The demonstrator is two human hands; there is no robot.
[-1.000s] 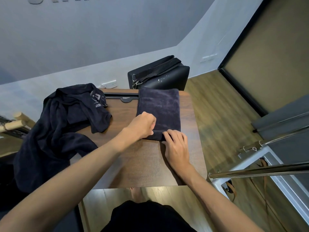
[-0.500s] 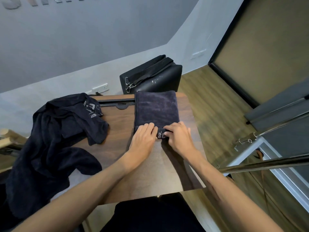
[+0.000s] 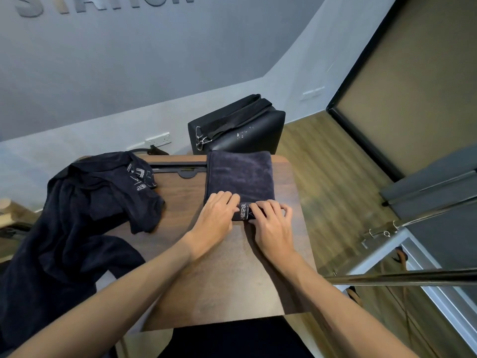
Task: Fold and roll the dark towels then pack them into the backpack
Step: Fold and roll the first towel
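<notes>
On the wooden table [image 3: 227,267], folded towel [image 3: 240,177] lies flat; left hand [image 3: 215,218] and right hand [image 3: 271,223] curl over its near rolled edge (white lettering showing). Advice: keep roll tight, pressure even across the width

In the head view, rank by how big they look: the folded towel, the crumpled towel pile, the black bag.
1. crumpled towel pile, largest, though nearer the camera.
2. black bag and folded towel look about alike; the bag sits farther back, so unranked.

Above you, the wall lettering [image 3: 103,3] reads "STATION", tops cut off. White print on your rolled towel [image 3: 244,212] appears mirrored, perhaps "MESA".
</notes>
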